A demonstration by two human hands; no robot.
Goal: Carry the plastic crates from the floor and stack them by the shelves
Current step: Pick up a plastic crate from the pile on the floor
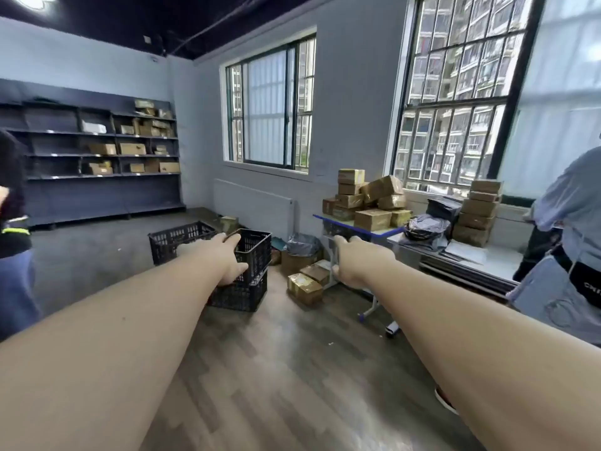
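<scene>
Two black plastic crates stand stacked on the wood floor in the middle of the room, the upper crate (258,250) on the lower crate (242,296). A third black crate (175,239) sits on the floor just behind them to the left. Both my arms reach forward. My left hand (224,260) is open with fingers spread and overlaps the upper crate's near left side; whether it touches the crate I cannot tell. My right hand (353,260) hangs in the air to the right of the stack, fingers loose, holding nothing. The dark shelves (97,156) line the far left wall.
Cardboard boxes (305,286) lie on the floor right of the crates, beside a small table (357,227) piled with more boxes. One person (13,242) stands at the left edge, another person (566,242) at the right by a desk under the window.
</scene>
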